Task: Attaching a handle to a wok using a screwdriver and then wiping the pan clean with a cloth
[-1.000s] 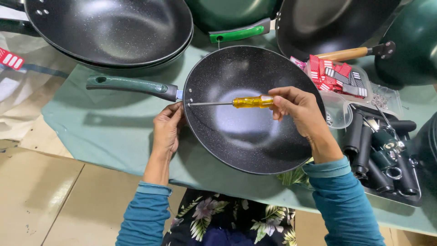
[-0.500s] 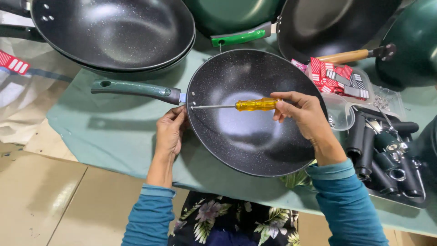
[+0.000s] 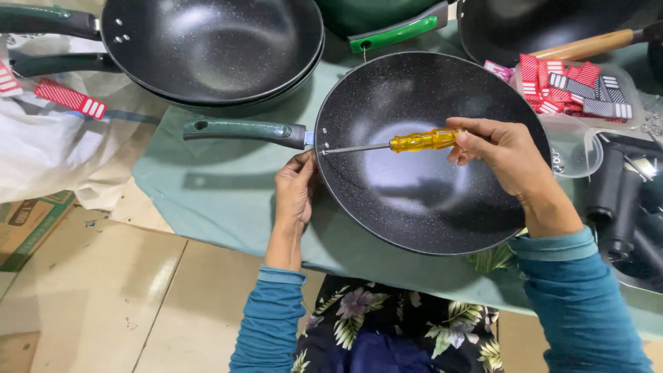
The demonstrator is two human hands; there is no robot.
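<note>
We take the black speckled pan (image 3: 428,159) on the green cloth (image 3: 207,200) as our landmark. Beyond its far rim sit a stack of larger dark pans (image 3: 214,48), a bright green handle (image 3: 400,31) and another dark pan with a wooden handle (image 3: 587,45). To its right lie red and white striped packets (image 3: 573,83), a clear plastic cup (image 3: 573,145) and a tray of black handles (image 3: 621,207). To its left, past its own dark green handle (image 3: 242,130), lies a white plastic bag (image 3: 48,152). Our left hand (image 3: 295,193) grips the pan's rim just below the handle joint, fingers curled over the edge. Our right hand (image 3: 504,155) is closed round the yellow-handled screwdriver (image 3: 394,144), which lies level across the bowl, its tip at the handle joint
</note>
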